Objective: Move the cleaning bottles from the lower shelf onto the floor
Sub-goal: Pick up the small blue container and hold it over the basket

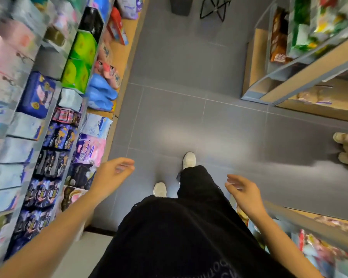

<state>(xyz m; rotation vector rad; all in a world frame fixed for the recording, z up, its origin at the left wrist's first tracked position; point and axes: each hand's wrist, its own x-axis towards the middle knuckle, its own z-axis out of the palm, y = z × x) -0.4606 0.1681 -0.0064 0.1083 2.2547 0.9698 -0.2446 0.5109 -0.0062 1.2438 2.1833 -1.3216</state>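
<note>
Both hands are seen empty, fingers loosely spread: the left hand (114,173) beside the packet shelves (54,125), the right hand (244,190) over grey floor (189,87). White shoes (189,160) are seen beyond; cleaning bottles cannot be made out

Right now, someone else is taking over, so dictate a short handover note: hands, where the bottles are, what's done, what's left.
Left hand: empty, fingers loosely open, beside the left-side shelving of packaged goods.
Right hand: empty, open, above the grey tiled floor.
Cleaning bottles: none recognisable in view; none on the floor.
Done: nothing visible.
Left: find the lower shelf with the bottles and move them all to the floor.
</note>
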